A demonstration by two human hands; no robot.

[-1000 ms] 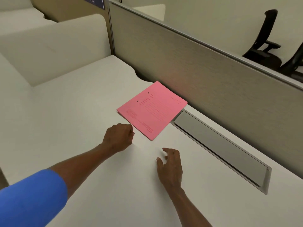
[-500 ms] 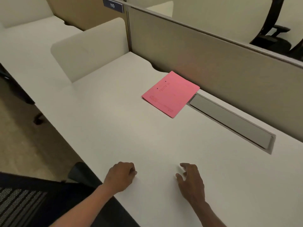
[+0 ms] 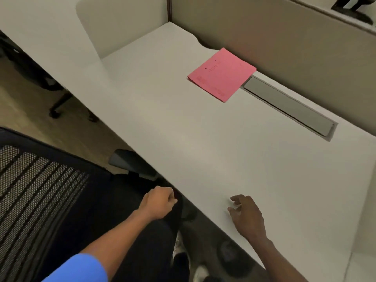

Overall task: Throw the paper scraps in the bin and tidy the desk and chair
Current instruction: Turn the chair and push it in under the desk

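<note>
A pink paper folder (image 3: 221, 74) lies flat at the back of the white desk (image 3: 203, 139), against the partition. My left hand (image 3: 158, 202) is closed in a fist just off the desk's front edge, above the black chair (image 3: 40, 190); nothing shows in the fist. My right hand (image 3: 246, 214) hovers over the desk near its front edge, fingers loosely curled and apart, holding nothing. No loose scraps and no bin are in view.
A grey cable-tray lid (image 3: 289, 106) is set into the desk right of the folder. A beige partition (image 3: 284, 37) closes the back and a white divider (image 3: 114, 23) the left side. The chair's armrest (image 3: 132, 163) sits under the desk edge. Another chair's base (image 3: 55, 102) stands on the floor at left.
Both hands have drawn back from beside the folder to the desk's front edge. My view has pulled back and down, so the chair and floor now show. The folder has not moved.
</note>
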